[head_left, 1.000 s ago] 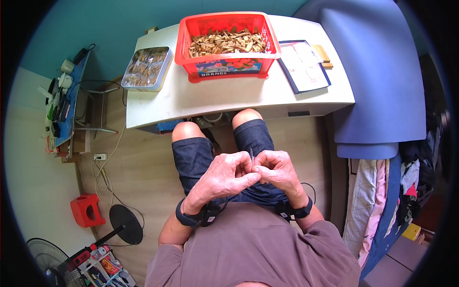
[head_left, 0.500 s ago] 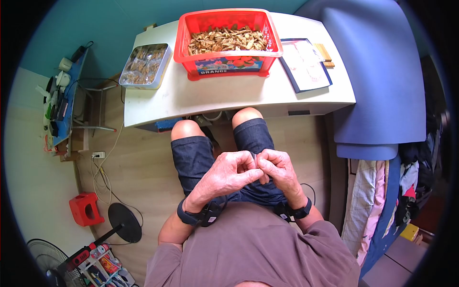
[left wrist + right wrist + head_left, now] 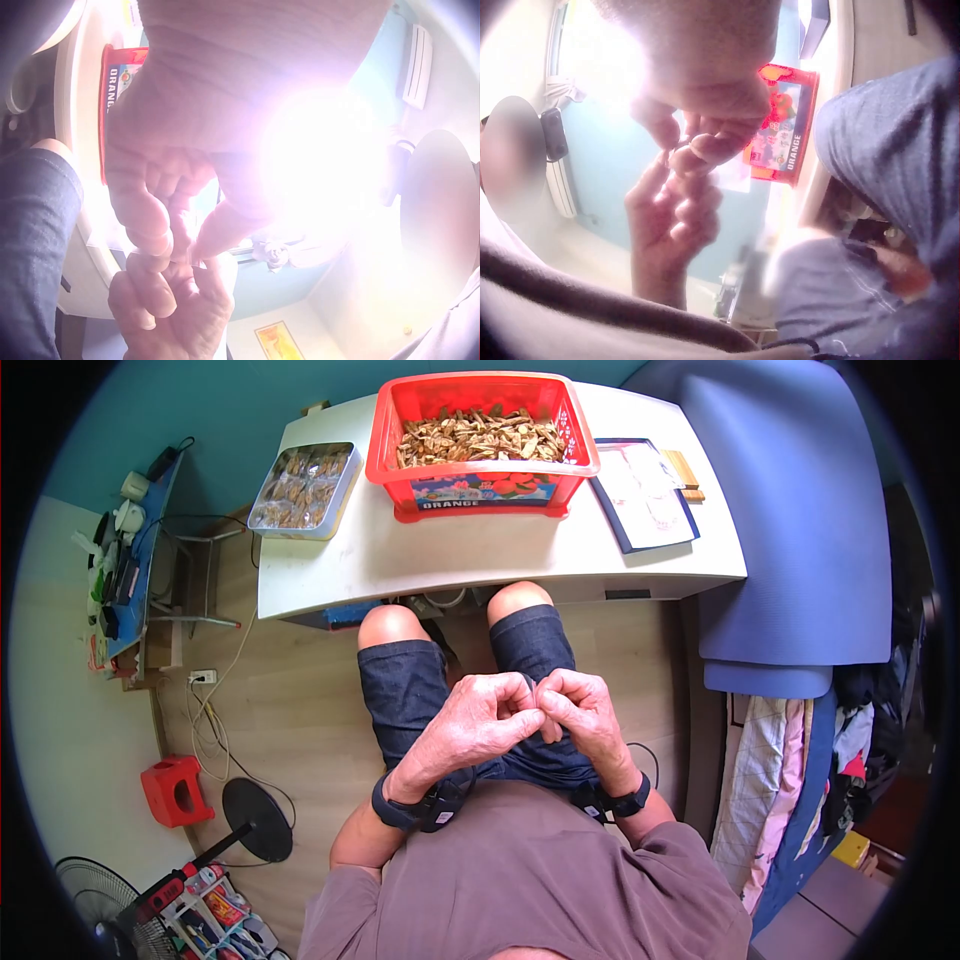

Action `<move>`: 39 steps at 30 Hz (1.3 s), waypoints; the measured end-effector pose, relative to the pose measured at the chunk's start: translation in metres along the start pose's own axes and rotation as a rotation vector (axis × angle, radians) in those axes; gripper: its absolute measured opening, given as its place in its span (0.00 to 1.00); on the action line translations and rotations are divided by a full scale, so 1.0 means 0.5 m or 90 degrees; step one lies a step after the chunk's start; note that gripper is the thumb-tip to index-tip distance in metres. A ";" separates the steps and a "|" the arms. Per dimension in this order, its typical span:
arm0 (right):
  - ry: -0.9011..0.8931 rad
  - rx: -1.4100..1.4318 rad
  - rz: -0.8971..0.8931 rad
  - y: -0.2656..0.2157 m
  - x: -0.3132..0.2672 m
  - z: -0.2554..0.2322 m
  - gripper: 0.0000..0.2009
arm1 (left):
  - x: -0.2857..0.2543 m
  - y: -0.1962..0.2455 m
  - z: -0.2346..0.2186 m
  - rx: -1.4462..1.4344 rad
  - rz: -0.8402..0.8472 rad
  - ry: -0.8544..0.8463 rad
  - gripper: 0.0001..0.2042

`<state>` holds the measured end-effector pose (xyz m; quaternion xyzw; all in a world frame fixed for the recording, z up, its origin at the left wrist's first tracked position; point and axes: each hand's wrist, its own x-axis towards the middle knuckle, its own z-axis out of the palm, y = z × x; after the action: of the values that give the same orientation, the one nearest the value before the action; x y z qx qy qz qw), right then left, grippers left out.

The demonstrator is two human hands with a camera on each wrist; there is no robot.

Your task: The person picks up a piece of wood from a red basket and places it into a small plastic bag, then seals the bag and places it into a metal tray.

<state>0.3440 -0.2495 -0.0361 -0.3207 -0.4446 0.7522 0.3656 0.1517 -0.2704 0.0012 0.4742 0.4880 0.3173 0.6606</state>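
Observation:
Above the lap, my left hand (image 3: 475,718) and right hand (image 3: 582,715) meet fingertip to fingertip. Between them they pinch a small clear plastic bag (image 3: 733,178), thin and see-through, mostly hidden by the fingers in the head view. The thumbs and index fingers of both hands press together at its edge. On the table ahead stands a red plastic basket (image 3: 480,467) holding a heap of dried brown slices (image 3: 480,438). Left of it lies a metal tin (image 3: 330,525) with several clear packets of brown pieces (image 3: 305,485).
A dark-edged shallow tray (image 3: 645,495) with white, filmy contents lies right of the basket on the white table (image 3: 400,565). Wooden blocks (image 3: 684,475) sit beside it. A large blue mat (image 3: 790,530) stands to the right. On the floor at left are a red stool (image 3: 177,792) and a fan (image 3: 110,900).
The right fingers have shifted over the left fingertips and closed tighter, so the dark sliver that stuck up between the hands now hardly shows. The head view has tilted slightly.

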 end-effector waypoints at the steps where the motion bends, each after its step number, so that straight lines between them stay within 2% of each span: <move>1: 0.000 0.000 0.003 0.000 0.001 0.000 0.11 | 0.000 0.000 -0.002 -0.001 0.000 0.001 0.10; 3: 0.000 -0.007 0.008 -0.002 0.001 0.002 0.11 | 0.000 -0.001 -0.006 0.024 -0.017 -0.017 0.07; 19: 0.004 -0.008 0.010 -0.007 -0.001 0.006 0.08 | -0.005 0.003 -0.008 0.036 0.017 -0.007 0.07; 26: 0.026 -0.075 0.018 -0.008 -0.004 0.008 0.08 | -0.010 0.015 0.002 0.160 0.081 0.068 0.05; 29: 0.049 -0.147 -0.020 -0.010 -0.004 0.010 0.06 | -0.013 0.023 0.005 0.227 0.094 0.096 0.05; 31: 0.080 -0.369 -0.120 -0.032 -0.003 0.017 0.03 | -0.014 0.023 0.009 0.251 0.099 0.108 0.04; 32: 0.080 -0.369 -0.121 -0.038 -0.004 0.021 0.03 | -0.014 0.022 0.012 0.253 0.121 0.112 0.04; 34: 0.097 -0.467 -0.194 -0.048 -0.004 0.028 0.05 | -0.013 0.019 0.016 0.255 0.143 0.116 0.04; 37: 0.096 -0.490 -0.234 -0.053 -0.006 0.030 0.07 | -0.011 0.016 0.019 0.256 0.170 0.134 0.03; 39: 0.099 -0.479 -0.230 -0.054 -0.009 0.033 0.08 | -0.013 0.023 0.020 0.228 0.132 0.143 0.03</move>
<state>0.3402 -0.2515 -0.0041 -0.4042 -0.7082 0.4351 0.3817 0.1595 -0.2752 0.0148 0.5931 0.5557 0.3423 0.4714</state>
